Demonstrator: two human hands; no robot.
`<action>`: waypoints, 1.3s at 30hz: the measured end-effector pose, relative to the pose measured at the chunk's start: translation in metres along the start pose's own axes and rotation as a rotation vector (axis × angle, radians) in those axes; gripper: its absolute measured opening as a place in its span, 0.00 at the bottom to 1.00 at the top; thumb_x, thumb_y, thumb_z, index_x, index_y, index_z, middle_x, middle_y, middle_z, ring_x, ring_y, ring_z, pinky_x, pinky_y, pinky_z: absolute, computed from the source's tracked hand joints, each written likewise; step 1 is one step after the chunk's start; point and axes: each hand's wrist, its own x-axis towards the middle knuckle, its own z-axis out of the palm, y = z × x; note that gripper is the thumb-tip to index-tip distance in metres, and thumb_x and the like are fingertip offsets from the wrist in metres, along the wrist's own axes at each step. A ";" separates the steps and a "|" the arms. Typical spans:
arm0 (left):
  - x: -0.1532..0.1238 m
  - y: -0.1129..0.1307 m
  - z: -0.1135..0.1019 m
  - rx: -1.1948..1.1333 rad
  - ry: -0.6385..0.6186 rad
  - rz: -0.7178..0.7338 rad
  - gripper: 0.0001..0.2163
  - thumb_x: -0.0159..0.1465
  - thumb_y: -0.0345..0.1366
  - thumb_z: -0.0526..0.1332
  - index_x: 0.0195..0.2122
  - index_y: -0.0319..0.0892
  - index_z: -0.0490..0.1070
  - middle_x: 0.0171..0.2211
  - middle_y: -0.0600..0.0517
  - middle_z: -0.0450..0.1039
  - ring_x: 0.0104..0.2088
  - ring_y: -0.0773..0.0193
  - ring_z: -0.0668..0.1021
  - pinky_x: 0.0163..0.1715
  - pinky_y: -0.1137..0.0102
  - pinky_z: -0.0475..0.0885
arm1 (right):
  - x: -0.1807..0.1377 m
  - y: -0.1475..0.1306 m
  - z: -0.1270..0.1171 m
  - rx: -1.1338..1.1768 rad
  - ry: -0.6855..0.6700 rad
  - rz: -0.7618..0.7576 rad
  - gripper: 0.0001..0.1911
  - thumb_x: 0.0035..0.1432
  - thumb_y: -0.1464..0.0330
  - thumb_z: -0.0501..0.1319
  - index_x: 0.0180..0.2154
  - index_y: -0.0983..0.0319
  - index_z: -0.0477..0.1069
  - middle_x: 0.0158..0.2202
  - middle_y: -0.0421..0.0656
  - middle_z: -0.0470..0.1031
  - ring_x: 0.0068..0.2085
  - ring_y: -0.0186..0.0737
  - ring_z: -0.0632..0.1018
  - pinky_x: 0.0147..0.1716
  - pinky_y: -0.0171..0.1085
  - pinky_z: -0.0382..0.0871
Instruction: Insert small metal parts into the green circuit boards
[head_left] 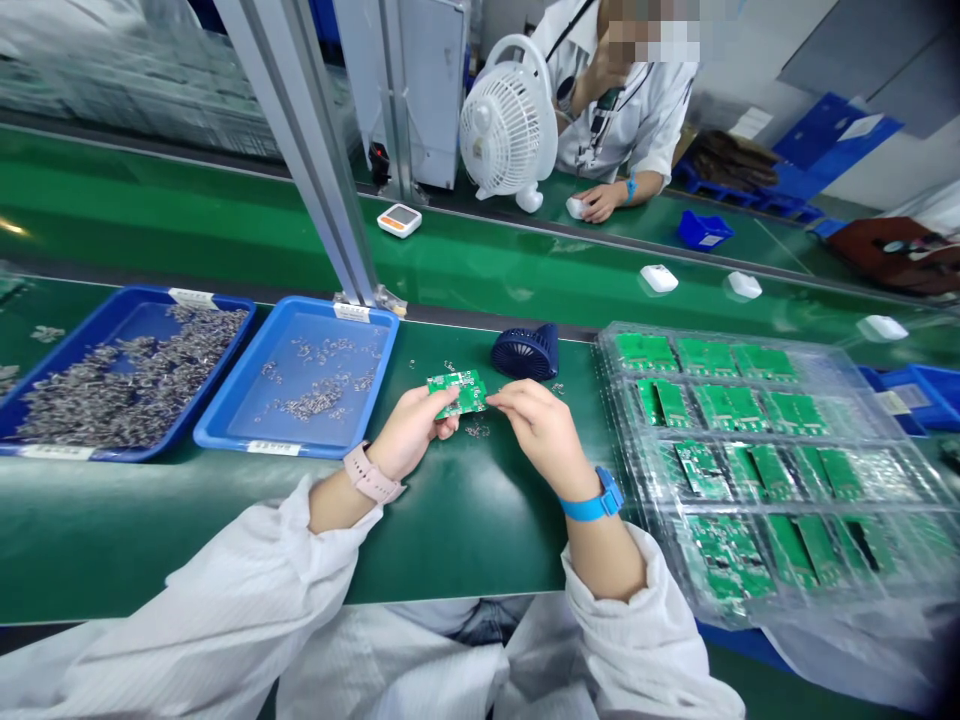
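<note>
My left hand (411, 428) grips a green circuit board (466, 392) by its left side, thumb on top and fingers beneath. At the board's right edge, my right hand (536, 418) has its thumb and forefinger pinched together; whatever is between the fingertips is too small to make out. Small metal parts (477, 430) lie loose on the green table just below the board, with a few more above it. To the left, a blue tray (217, 432) carries a thin scatter of such metal pieces. Another blue tray (142, 455), farther left, is heaped with small metal parts.
A clear plastic tray (622, 470) of green boards stands at the right. Behind my hands sits a dark blue fan (525, 352). A metal post (307, 130) rises behind the trays. Across the green conveyor (465, 265) are a white fan (510, 130) and a co-worker (652, 120).
</note>
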 end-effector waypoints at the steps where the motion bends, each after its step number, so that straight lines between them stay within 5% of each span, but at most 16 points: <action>1: 0.000 0.000 0.000 0.010 -0.008 -0.006 0.15 0.53 0.42 0.70 0.27 0.37 0.68 0.18 0.55 0.65 0.19 0.73 0.67 0.16 0.78 0.59 | 0.000 -0.001 0.002 -0.008 0.000 -0.010 0.14 0.66 0.74 0.53 0.41 0.58 0.76 0.39 0.44 0.75 0.43 0.38 0.76 0.45 0.39 0.72; 13: -0.002 0.000 0.001 0.016 -0.045 -0.029 0.12 0.55 0.40 0.68 0.27 0.37 0.68 0.18 0.55 0.64 0.18 0.73 0.67 0.16 0.78 0.59 | 0.000 -0.004 0.004 -0.029 0.015 0.050 0.07 0.63 0.73 0.58 0.38 0.59 0.75 0.37 0.43 0.79 0.41 0.39 0.78 0.44 0.39 0.73; 33: 0.002 -0.006 -0.002 0.002 -0.021 -0.021 0.13 0.53 0.40 0.69 0.25 0.37 0.67 0.18 0.56 0.64 0.18 0.73 0.66 0.17 0.77 0.58 | -0.003 -0.001 0.019 -0.046 -0.050 0.025 0.10 0.62 0.77 0.55 0.33 0.60 0.72 0.34 0.45 0.75 0.40 0.42 0.75 0.43 0.42 0.70; 39: 0.001 -0.005 -0.001 -0.003 -0.040 -0.015 0.14 0.54 0.42 0.69 0.26 0.37 0.69 0.18 0.55 0.64 0.18 0.73 0.66 0.17 0.77 0.57 | 0.001 -0.004 0.007 0.118 -0.057 0.091 0.07 0.62 0.73 0.60 0.41 0.59 0.74 0.39 0.44 0.74 0.40 0.39 0.75 0.41 0.38 0.72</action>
